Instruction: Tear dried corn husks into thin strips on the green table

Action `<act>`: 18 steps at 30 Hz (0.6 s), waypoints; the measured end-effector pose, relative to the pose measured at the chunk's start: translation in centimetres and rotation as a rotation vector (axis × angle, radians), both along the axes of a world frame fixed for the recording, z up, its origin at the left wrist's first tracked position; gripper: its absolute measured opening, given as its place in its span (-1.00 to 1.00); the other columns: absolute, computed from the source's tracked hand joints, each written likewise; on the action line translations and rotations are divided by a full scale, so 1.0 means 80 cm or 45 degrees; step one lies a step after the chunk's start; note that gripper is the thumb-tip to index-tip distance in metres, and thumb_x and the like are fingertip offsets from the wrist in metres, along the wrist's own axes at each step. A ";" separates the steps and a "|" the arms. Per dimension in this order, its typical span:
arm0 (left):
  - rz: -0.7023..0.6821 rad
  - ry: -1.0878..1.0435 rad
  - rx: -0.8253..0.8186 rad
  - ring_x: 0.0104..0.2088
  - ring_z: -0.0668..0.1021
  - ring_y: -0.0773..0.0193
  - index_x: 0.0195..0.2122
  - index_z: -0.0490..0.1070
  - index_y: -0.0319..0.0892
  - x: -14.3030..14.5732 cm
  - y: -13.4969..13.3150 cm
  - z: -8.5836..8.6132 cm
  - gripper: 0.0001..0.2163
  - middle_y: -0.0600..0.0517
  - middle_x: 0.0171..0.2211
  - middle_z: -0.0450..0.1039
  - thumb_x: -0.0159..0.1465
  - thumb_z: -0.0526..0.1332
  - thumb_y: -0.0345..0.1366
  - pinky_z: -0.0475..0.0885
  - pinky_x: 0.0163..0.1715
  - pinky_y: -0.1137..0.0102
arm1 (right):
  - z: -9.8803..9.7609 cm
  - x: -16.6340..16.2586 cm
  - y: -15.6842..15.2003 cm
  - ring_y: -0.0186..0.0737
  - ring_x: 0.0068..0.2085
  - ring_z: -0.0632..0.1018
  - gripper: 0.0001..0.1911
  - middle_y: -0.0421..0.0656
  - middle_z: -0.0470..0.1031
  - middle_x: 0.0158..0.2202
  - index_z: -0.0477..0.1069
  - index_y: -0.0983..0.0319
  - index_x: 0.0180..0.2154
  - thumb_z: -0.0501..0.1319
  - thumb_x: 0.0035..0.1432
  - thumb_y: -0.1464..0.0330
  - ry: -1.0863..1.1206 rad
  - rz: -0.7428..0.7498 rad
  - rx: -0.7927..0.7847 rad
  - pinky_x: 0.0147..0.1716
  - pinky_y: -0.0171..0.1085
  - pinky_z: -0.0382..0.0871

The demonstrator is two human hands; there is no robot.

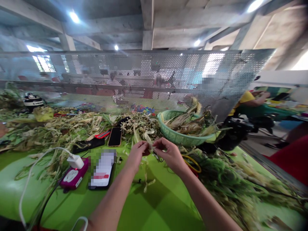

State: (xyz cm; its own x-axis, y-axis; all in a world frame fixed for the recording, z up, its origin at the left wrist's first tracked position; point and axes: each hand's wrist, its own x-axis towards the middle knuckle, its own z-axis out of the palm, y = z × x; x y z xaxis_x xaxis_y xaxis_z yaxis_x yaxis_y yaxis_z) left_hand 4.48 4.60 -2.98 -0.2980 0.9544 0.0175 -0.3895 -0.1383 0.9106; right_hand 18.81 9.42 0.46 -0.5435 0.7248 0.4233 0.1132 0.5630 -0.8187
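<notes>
My left hand and my right hand are close together above the green table, both with their fingers pinched. Between them is a pale strip of corn husk, its upper end sticking up past the fingertips. Exactly where each finger grips it is partly hidden. Just behind the hands lies a heap of dried husk scraps. A green plastic basket with long dry husks inside stands behind my right hand. Small husk bits are scattered on the table below.
To the left lie a lit phone, a dark phone, red-handled scissors and a purple power strip with a white charger. Green fibres pile up at right. A perforated metal screen stands behind; a person in yellow is at far right.
</notes>
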 end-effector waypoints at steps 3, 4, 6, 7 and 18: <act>-0.005 -0.114 -0.005 -0.46 0.43 0.36 -0.43 0.45 -0.20 0.000 -0.002 0.001 -0.76 0.07 -0.50 0.41 0.01 0.33 -0.13 0.31 -0.39 0.43 | -0.003 -0.001 0.001 -0.30 -0.38 0.42 -0.89 -0.22 0.42 -0.43 0.38 0.23 -0.33 0.18 0.01 0.41 0.009 0.009 0.005 -0.36 -0.34 0.31; -0.024 -0.120 -0.007 -0.46 0.43 0.36 -0.43 0.45 -0.21 0.000 -0.003 0.002 -0.74 0.07 -0.50 0.42 0.02 0.32 -0.10 0.31 -0.39 0.43 | -0.004 -0.001 0.001 -0.30 -0.38 0.42 -0.89 -0.22 0.42 -0.43 0.38 0.23 -0.32 0.18 0.01 0.41 0.017 0.011 0.007 -0.35 -0.34 0.31; -0.089 -0.077 -0.013 -0.46 0.42 0.37 -0.43 0.46 -0.22 0.001 -0.005 0.006 -0.71 0.06 -0.49 0.42 0.03 0.31 -0.06 0.31 -0.37 0.42 | -0.005 -0.001 0.001 -0.31 -0.38 0.42 -0.89 -0.23 0.41 -0.43 0.38 0.23 -0.32 0.19 0.02 0.42 0.036 0.010 0.004 -0.35 -0.34 0.31; -0.121 -0.039 -0.013 -0.46 0.42 0.38 -0.43 0.47 -0.23 0.001 -0.006 0.008 -0.70 0.06 -0.48 0.42 0.01 0.33 -0.07 0.30 -0.36 0.43 | -0.005 -0.001 0.002 -0.31 -0.39 0.42 -0.89 -0.23 0.41 -0.44 0.37 0.23 -0.32 0.19 0.02 0.42 0.043 0.004 -0.001 -0.36 -0.34 0.31; -0.115 -0.089 -0.063 -0.50 0.39 0.42 -0.51 0.46 -0.26 -0.002 -0.002 0.005 -0.72 0.08 -0.54 0.39 -0.17 0.46 -0.22 0.28 -0.36 0.45 | -0.003 0.003 0.005 -0.24 -0.33 0.51 -0.87 -0.16 0.53 -0.38 0.49 0.24 -0.32 0.23 0.05 0.36 -0.031 0.046 0.047 -0.29 -0.28 0.38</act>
State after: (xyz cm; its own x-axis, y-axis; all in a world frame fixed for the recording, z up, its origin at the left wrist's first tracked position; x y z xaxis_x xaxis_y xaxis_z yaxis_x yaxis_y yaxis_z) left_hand 4.34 4.47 -2.55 -0.2093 0.9767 -0.0479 -0.4615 -0.0554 0.8854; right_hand 19.07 9.83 0.21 -0.5795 0.6889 0.4355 0.1124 0.5968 -0.7945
